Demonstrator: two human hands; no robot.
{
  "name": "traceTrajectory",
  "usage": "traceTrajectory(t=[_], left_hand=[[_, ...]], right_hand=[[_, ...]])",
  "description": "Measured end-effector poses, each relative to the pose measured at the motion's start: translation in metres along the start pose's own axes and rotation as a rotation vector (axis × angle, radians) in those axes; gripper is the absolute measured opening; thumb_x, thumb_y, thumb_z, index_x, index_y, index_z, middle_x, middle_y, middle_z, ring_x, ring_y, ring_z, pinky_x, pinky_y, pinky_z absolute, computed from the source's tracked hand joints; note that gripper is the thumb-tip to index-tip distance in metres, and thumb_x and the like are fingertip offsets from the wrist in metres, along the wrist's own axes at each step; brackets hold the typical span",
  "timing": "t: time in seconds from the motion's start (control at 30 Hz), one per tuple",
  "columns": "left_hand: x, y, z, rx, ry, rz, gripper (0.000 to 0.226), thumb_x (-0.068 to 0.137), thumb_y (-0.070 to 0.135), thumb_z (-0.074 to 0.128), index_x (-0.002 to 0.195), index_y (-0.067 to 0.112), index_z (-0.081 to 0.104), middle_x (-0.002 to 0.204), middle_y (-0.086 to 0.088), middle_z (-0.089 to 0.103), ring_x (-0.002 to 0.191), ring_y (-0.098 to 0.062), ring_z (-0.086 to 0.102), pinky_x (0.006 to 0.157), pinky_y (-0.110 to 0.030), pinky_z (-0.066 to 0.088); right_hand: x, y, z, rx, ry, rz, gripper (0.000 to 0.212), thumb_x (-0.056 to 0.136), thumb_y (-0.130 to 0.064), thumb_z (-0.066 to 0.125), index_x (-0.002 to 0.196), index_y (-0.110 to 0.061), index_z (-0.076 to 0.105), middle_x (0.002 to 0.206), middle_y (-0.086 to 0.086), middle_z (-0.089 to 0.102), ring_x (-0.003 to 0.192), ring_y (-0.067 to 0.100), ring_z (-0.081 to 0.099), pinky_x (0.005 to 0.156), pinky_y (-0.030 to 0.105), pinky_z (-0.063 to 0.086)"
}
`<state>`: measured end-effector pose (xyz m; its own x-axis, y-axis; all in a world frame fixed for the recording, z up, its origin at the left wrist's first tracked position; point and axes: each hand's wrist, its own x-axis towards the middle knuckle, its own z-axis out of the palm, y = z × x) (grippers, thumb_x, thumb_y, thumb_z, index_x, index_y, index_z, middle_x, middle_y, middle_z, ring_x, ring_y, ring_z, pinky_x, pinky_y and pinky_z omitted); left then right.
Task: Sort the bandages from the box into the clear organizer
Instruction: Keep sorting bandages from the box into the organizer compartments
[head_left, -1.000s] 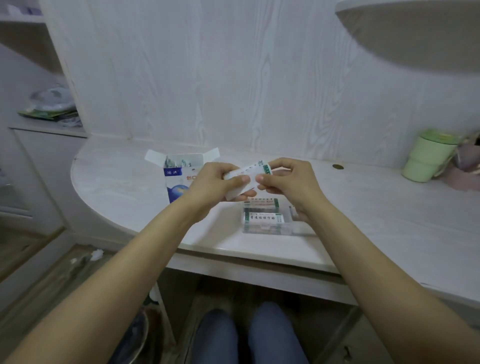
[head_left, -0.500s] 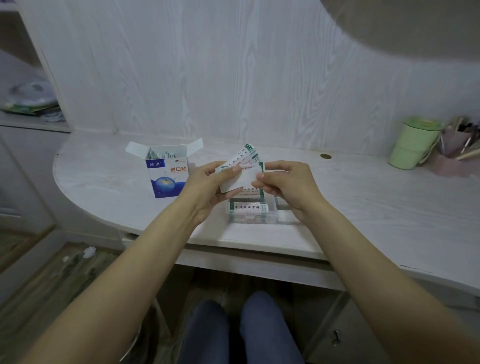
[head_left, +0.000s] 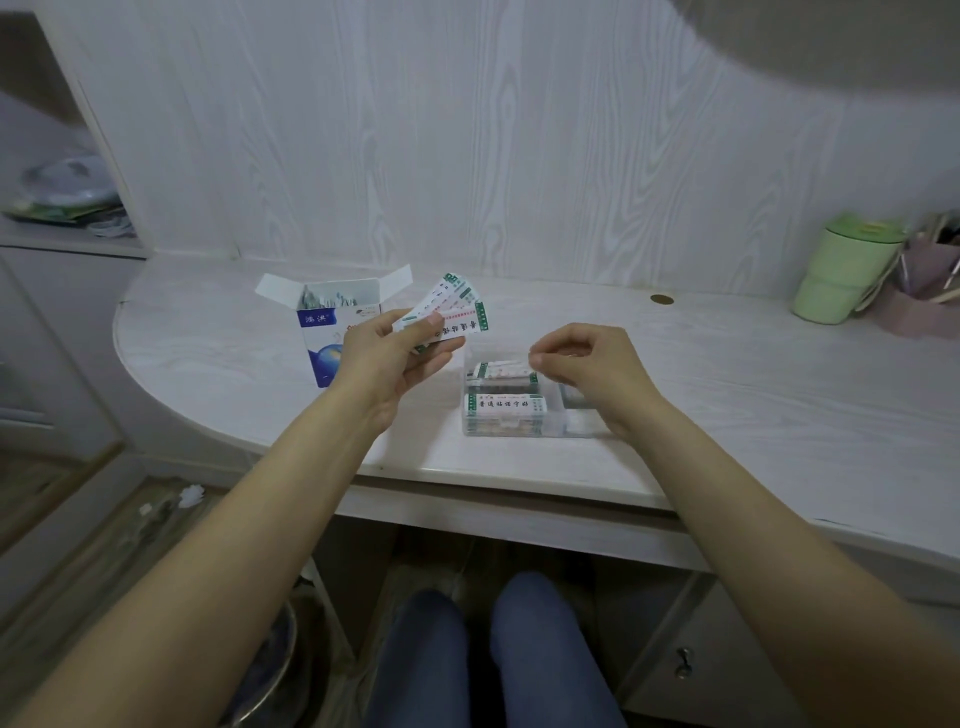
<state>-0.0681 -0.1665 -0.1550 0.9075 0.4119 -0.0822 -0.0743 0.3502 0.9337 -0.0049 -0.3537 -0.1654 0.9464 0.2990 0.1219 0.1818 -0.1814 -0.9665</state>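
My left hand (head_left: 395, 358) holds a fanned bunch of white bandages (head_left: 457, 312) with green ends above the desk. Behind it stands the open blue and white bandage box (head_left: 327, 322), more strips showing inside. The clear organizer (head_left: 553, 427) lies on the desk in front of me, with stacks of bandages in its left compartments. My right hand (head_left: 587, 369) hovers over the organizer. Its thumb and forefinger pinch the right end of one bandage (head_left: 501, 370), which lies on the rear stack. The organizer's right side is partly hidden by this hand.
A green cup (head_left: 847, 275) and a pink pen holder (head_left: 930, 296) stand at the desk's far right. A small brass disc (head_left: 662, 299) is set in the desk near the wall. A shelf (head_left: 67, 197) with packets is at the left. My knees are under the desk edge.
My right hand took one bandage from the bunch and moved it down and right onto the organizer's rear stack. My left hand shifted left with the rest of the bunch, now fanned.
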Motion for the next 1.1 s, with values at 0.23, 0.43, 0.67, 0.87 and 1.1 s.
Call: traceTrajectory(t=[0.23,0.43,0.67,0.87,1.1], left_hand=[[0.001,-0.001,0.0,0.008,-0.002,0.002,0.029,0.087,0.006,0.064,0.115,0.0,0.058,0.096,-0.012,0.071,0.078,-0.018,0.073,0.067,-0.022,0.058],[-0.001,-0.001,0.002,0.012,-0.014,0.01,0.023,0.088,0.005,0.063,0.11,0.002,0.059,0.094,-0.011,0.071,0.074,-0.016,0.072,0.07,-0.023,0.059],[-0.003,-0.001,0.003,0.021,-0.024,0.007,0.023,0.088,0.005,0.063,0.11,0.001,0.06,0.091,-0.01,0.071,0.072,-0.016,0.072,0.072,-0.024,0.059],[-0.009,-0.006,0.007,0.06,-0.108,-0.016,0.02,0.085,0.001,0.064,0.105,0.004,0.062,0.087,-0.01,0.073,0.075,-0.018,0.072,0.066,-0.021,0.058],[-0.01,-0.005,0.013,0.165,-0.146,-0.034,0.011,0.092,0.014,0.059,0.097,0.005,0.066,0.088,-0.009,0.071,0.072,-0.015,0.071,0.067,-0.022,0.059]], right_hand=[[0.001,0.009,0.006,-0.43,-0.031,-0.083,0.008,0.08,-0.009,0.072,0.086,-0.014,0.073,0.067,-0.008,0.061,0.062,-0.001,0.053,0.054,0.005,0.038],[0.001,0.011,0.015,-0.675,-0.072,-0.169,0.005,0.083,-0.012,0.07,0.084,-0.011,0.074,0.074,-0.006,0.061,0.064,-0.001,0.051,0.055,0.001,0.035],[0.005,0.013,0.017,-0.79,-0.085,-0.23,0.009,0.083,-0.016,0.069,0.089,-0.011,0.074,0.082,-0.003,0.063,0.076,0.009,0.055,0.063,0.016,0.036],[0.003,-0.013,0.018,-0.132,-0.013,-0.149,0.017,0.081,-0.023,0.074,0.096,-0.019,0.068,0.084,-0.001,0.069,0.077,0.009,0.065,0.069,0.019,0.052],[0.004,-0.013,0.02,-0.028,0.054,-0.109,0.018,0.074,-0.008,0.079,0.084,-0.013,0.065,0.076,0.01,0.071,0.07,0.021,0.07,0.07,0.031,0.059]])
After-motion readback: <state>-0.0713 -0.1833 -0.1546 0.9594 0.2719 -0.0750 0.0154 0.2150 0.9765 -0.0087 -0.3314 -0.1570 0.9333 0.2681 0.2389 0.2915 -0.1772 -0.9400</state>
